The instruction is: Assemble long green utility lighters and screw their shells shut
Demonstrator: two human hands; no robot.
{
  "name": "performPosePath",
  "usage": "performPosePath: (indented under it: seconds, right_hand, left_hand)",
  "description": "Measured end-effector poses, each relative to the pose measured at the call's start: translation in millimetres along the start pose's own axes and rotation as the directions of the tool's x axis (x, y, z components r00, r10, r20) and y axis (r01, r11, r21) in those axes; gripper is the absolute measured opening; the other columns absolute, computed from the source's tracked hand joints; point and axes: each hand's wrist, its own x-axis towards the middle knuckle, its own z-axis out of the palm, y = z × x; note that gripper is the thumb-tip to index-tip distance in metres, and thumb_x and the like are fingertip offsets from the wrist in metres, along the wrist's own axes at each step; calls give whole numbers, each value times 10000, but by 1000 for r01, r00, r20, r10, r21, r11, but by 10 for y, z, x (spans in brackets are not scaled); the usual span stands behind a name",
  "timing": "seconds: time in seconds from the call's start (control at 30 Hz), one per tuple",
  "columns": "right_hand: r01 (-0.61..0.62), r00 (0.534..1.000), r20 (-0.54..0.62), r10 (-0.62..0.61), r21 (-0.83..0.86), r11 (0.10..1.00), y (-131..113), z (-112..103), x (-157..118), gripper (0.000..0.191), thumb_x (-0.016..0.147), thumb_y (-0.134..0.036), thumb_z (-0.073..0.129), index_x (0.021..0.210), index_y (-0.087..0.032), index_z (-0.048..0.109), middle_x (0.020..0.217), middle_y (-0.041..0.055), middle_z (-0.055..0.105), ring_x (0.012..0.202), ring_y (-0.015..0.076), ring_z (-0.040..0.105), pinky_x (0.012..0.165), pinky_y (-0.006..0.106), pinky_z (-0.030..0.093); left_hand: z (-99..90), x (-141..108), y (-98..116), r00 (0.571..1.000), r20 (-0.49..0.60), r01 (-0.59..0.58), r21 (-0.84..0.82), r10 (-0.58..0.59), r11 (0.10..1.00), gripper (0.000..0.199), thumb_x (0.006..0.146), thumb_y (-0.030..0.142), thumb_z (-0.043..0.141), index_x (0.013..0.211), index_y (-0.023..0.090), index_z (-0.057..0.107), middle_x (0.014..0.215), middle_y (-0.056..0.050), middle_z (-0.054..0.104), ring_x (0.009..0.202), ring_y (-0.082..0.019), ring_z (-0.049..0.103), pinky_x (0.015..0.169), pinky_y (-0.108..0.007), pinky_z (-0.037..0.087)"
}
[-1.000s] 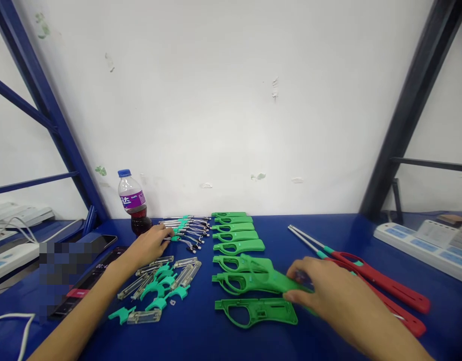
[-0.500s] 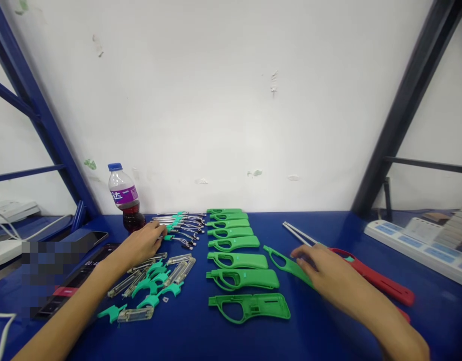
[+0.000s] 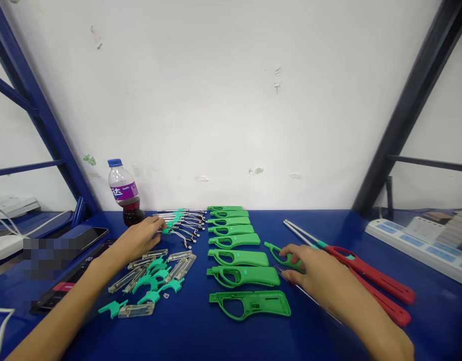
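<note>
My left hand [image 3: 146,234] rests at the near left end of a row of metal rods with wires [image 3: 182,223], its fingers pressed together; what they hold, if anything, is hidden. My right hand [image 3: 306,265] is over a green lighter shell [image 3: 275,250] right of the column, its fingers apart at the tips. Beneath that hand lies a thin metal rod [image 3: 319,301]. Several green shells [image 3: 253,304] form a column in the middle. Teal triggers [image 3: 146,283] and clear tanks [image 3: 137,309] are piled nearer on the left.
Two red lighters [image 3: 381,281] lie at the right, beside a white power strip [image 3: 419,248]. A bottle of dark drink [image 3: 126,193] stands at the back left. Phones [image 3: 71,276] and white cables [image 3: 5,326] are at the left. Behind the table rises a white wall.
My right hand has shifted slightly left, and the thin rod beneath it now shows. More of the red lighters is visible. My left hand has barely moved.
</note>
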Motion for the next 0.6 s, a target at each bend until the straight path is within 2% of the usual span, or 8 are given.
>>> performPosePath:
  seconds: [0.17,0.27,0.33,0.43,0.47,0.53,0.57,0.6]
  right_hand:
    - [122,992,19,-124,85,989,-174,1,-167,345,911,-227,776,1232,-350,799,1092,1,833,1007,242,792,839,303,579]
    - [182,982,26,-186,114,977,-274,-1,-305,390,877,-195,829,1222,-374,809,1123,-13,838,1025,231,799,884,283,605]
    - [259,966,-19,-259,124,958,-330,-12,-402,399,845,-194,875,1194,-380,820,1158,-16,841,1058,247,808,927,296,623]
    - [439,893,-154,-423,90,894,-386,21,-516,355,862,-195,876,1170,-363,820,1142,-21,846,1013,232,826,876,269,648]
    - [490,863,-177,-473,65,869,-391,59,-540,285,906,-188,836,1138,-353,821,1120,-24,845,987,212,826,859,253,649]
    - [582,798,-208,-566,21,813,-371,187,-567,196,985,-184,746,1099,-330,808,1059,-28,836,934,172,819,853,225,644]
    - [607,773,-237,-589,3,795,-348,276,-573,227,998,-164,718,1136,-325,796,1084,-22,834,955,163,819,902,227,639]
    - [628,745,-268,-611,-25,778,-319,376,-577,221,1002,-178,716,1152,-324,788,1104,-16,833,975,169,821,937,242,637]
  left_hand:
    - [-207,-54,119,992,-127,-20,-11,18,1000,315,1074,404,689,1305,190,694,1301,-103,711,1108,-267,721,954,-476,626]
    - [-373,-166,285,969,-242,-60,-35,50,998,406,1109,459,477,1263,198,747,1181,-136,728,1051,-324,725,925,-470,609]
    - [-482,-311,460,952,-296,-103,-56,82,993,503,1112,481,369,1315,213,743,1187,-149,719,1043,-337,726,898,-445,603]
    - [-574,-627,790,932,-338,-173,-98,131,980,494,1136,515,382,1475,284,657,1243,-112,717,1001,-279,748,809,-328,614]
    - [-571,-747,904,901,-398,-241,-132,171,962,471,1141,510,410,1486,300,653,1209,-97,731,954,-252,763,779,-285,618]
    - [-505,-984,1117,882,-426,-300,-175,203,938,462,1156,478,434,1575,340,569,1252,-72,740,1009,-219,784,839,-226,626]
    - [-448,-1094,1210,866,-458,-309,-171,202,936,445,1160,472,449,1578,370,561,1290,-55,742,1073,-210,785,895,-207,622]
    - [-380,-1194,1292,834,-520,-308,-166,182,937,436,1160,468,459,1576,387,561,1324,-42,743,1126,-206,779,945,-197,614]
